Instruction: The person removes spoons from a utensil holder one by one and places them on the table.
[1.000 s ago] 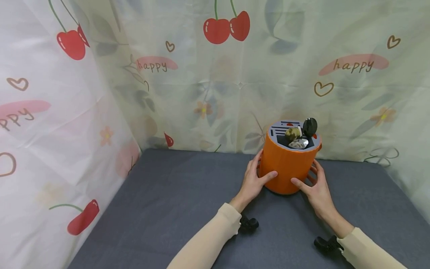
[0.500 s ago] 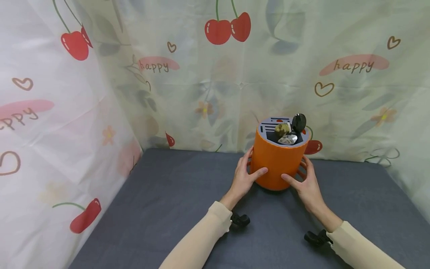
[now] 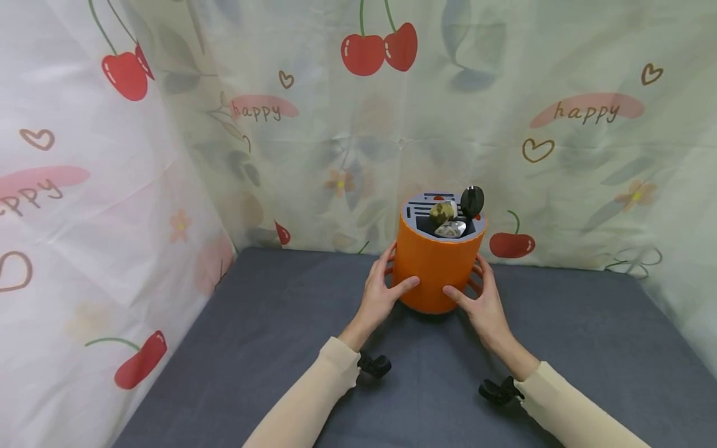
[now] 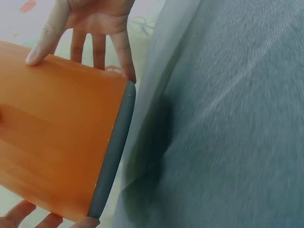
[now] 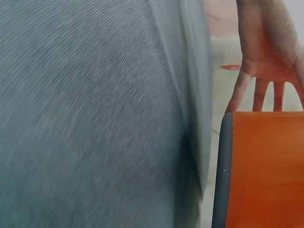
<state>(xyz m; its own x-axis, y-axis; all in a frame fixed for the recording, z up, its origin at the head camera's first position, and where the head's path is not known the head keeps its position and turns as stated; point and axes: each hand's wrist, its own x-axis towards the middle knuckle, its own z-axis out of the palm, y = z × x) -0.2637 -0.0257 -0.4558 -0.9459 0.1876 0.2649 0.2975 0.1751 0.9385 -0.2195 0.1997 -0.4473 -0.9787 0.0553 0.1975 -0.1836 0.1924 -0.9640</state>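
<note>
In the head view, an orange cylindrical utensil holder [image 3: 434, 270] with a grey slotted top [image 3: 421, 210] stands upright between both hands. A dark, rounded shiny utensil head [image 3: 472, 202] sticks up from its opening, near a mottled gold-green piece [image 3: 442, 212] and a silvery piece [image 3: 451, 229]; their exact kinds are unclear. My left hand [image 3: 376, 298] grips the holder's left side, and my right hand [image 3: 486, 311] grips the right side, thumbs on the front. Both wrist views show a gap between its dark base [image 4: 113, 149] and the tabletop.
A dark grey cloth [image 3: 269, 348] covers the table. Behind it and along the left hangs a pale curtain [image 3: 392, 137] printed with cherries, hearts and the word "happy". Black wrist devices [image 3: 374, 365] sit under both cream sleeves [image 3: 313, 392].
Both hands have carried the utensil holder leftward across the table, towards the middle of the head view. Their grip on it looks the same throughout.
</note>
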